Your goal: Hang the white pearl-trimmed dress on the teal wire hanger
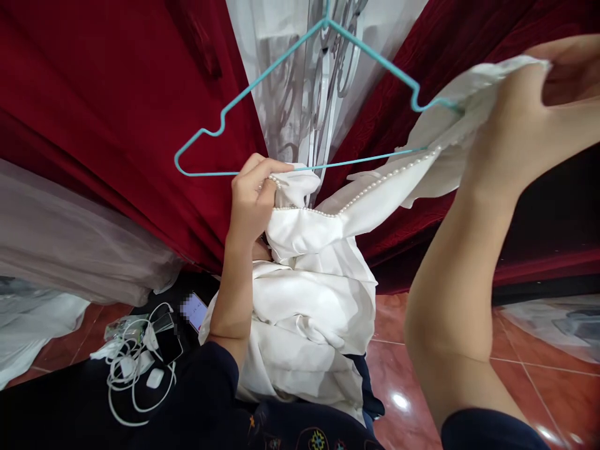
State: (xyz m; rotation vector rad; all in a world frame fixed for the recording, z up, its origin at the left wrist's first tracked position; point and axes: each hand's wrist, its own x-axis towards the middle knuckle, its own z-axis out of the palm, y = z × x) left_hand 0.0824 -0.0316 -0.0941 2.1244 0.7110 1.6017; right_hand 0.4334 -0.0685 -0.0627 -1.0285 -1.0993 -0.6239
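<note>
A white dress (319, 300) with a pearl-beaded neckline lies bunched over my lap, its upper part raised in front of me. My left hand (253, 194) is closed on the dress near the beaded edge, just at the lower bar of a light blue hanger (281, 62). On the far right, my right hand (539, 87) pinches the dress's other shoulder, pulled up and outward. The hanger's right end goes in under the fabric there, while its left end is bare. Some of the right fingers are cut off by the frame edge.
Dark red curtains (117, 94) hang on both sides of a white metal grille (323, 100). At lower left, tangled white cables (135, 369) and a lit phone (194, 311) lie on a black surface. Pale sheer fabric (65, 231) hangs at left over the red tiled floor (398, 362).
</note>
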